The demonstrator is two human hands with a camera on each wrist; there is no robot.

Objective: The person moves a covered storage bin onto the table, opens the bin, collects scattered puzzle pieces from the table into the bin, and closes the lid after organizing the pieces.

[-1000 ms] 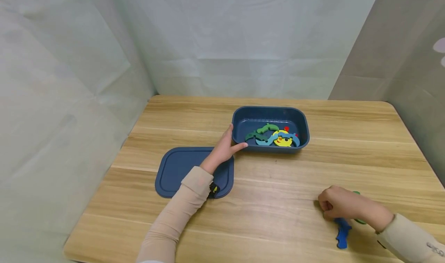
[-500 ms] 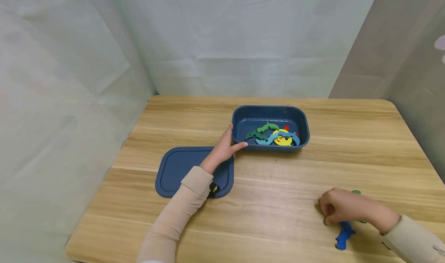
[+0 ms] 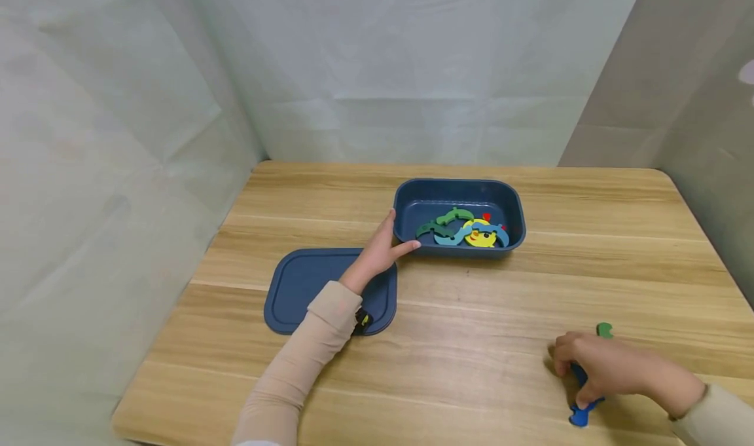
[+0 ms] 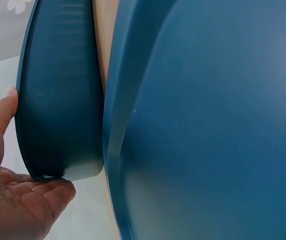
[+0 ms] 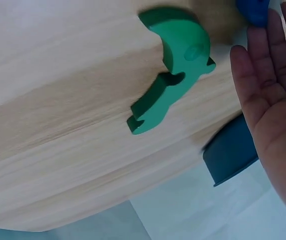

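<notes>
Right hand drew nearer, blue piece pinched under fingertips.

Left arm, beige sleeve, reaches forward and rightward. Left hand open, fingers straight along the blue box's left end, thumb extended along its near wall. Right forearm enters from the lower right, well apart from the box. Right hand palm-down, fingertips apparently pinching a blue puzzle piece; grip partly hidden.
</notes>
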